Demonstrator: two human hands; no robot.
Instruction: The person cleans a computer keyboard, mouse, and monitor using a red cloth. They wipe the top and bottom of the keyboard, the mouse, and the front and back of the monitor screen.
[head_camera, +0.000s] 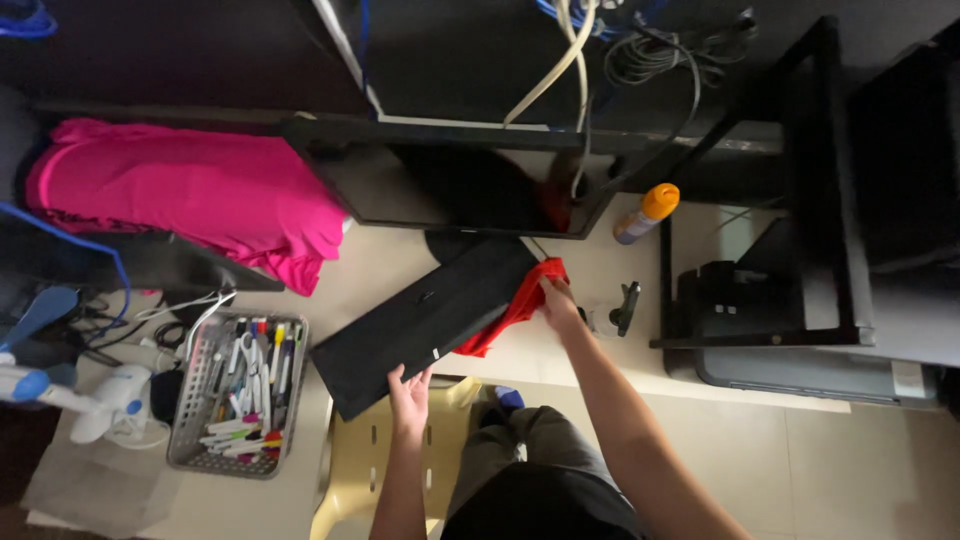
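Head view, single camera: you look almost straight down from above your own lap, facing the desk (400, 260) edge and the monitor (450, 190) behind it. Range: arm's length, both forearms entering from the bottom edge. No second view, so nothing is shared.

I counted one black keyboard (425, 325), one red cloth (520, 300), one pink garment (190, 190), one monitor (460, 185), one orange-capped spray can (645, 213), one mesh basket (195, 455) of many pens, one yellow stool (355, 470).
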